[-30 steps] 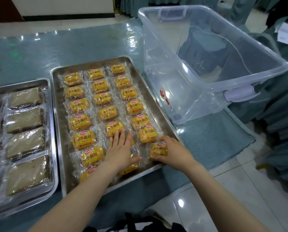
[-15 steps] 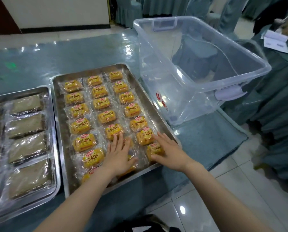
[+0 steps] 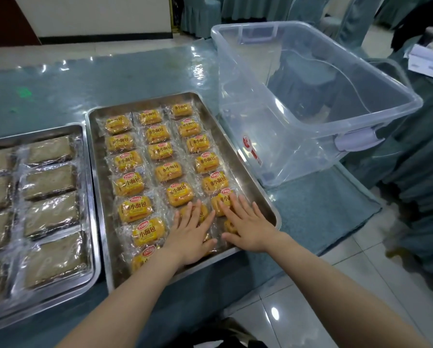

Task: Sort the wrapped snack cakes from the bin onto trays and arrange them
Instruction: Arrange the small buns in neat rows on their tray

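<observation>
Right hand (image 3: pixel 248 227) now flat beside left hand (image 3: pixel 190 234), fingers straight on crinkly yellow cakes (image 3: pixel 135 209).

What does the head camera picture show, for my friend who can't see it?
Two hands, the left hand and right hand, press flat on yellow wrapped snack cakes lined in three rows on a metal tray. A second tray of brown cakes sits to its left, a clear plastic bin to its right.

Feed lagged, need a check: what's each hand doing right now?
Left hand: open, flat on the yellow snack cakes.
Right hand: open, flat on the cakes in the near right corner.
</observation>
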The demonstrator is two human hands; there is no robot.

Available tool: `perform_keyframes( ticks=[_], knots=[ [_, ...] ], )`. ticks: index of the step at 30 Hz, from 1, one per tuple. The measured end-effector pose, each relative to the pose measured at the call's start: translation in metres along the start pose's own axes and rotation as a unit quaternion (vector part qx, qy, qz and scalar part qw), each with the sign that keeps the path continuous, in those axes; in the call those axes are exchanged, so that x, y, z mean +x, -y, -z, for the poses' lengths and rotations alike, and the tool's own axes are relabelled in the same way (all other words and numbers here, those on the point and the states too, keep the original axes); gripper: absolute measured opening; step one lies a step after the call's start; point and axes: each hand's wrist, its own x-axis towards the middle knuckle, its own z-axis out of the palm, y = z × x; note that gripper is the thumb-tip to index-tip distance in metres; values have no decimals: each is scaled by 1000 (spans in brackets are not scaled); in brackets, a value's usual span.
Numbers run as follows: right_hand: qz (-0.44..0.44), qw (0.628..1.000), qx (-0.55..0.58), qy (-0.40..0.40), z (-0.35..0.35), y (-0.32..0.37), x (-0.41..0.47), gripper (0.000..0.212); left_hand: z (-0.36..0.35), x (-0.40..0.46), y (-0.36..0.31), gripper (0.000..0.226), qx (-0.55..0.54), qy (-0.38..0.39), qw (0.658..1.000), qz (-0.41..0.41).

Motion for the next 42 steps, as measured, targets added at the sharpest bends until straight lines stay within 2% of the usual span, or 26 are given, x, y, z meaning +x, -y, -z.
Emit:
perform_keyframes(
  ticks=[3, 7, 10, 13, 15, 24, 28, 33, 37, 42],
  knots=[
    [32, 999, 25, -26, 1, -5, -1, 81, 0, -2, 2, 72, -18, -6, 1000, -5],
    [7, 993, 73, -93, 3, -13, 4, 78, 3, -3, 6, 67, -68, -65, 996, 5],
    [10, 995, 54, -79, 5, -19, 10, 86, 6, -3, 8, 76, -69, -78, 994, 36],
    [0, 998, 32, -49, 6, -25, 13, 108, 4, -4, 7, 90, -45, -41, 997, 49],
    [-10, 999, 28, -45, 8, -29, 16, 116, 2, -4, 5, 94, -36, -32, 997, 54],
    [14, 998, 35, -56, 12, -34, 9, 119, -5, 4, -5, 98, -26, -57, 994, 90],
    [24, 998, 42, -44, 11, -27, 10, 118, -8, 7, -8, 99, -35, -74, 991, 107],
    [39, 989, 129, -64, 15, -18, 17, 105, -2, 3, -9, 99, -85, -97, 986, 110],
    [55, 993, 72, -77, 17, -11, 29, 89, 5, 0, -4, 92, -105, -133, 981, 99],
    [49, 998, 12, -45, 8, -8, 37, 81, 6, 3, 2, 91, -62, -67, 994, 61]
  ],
)
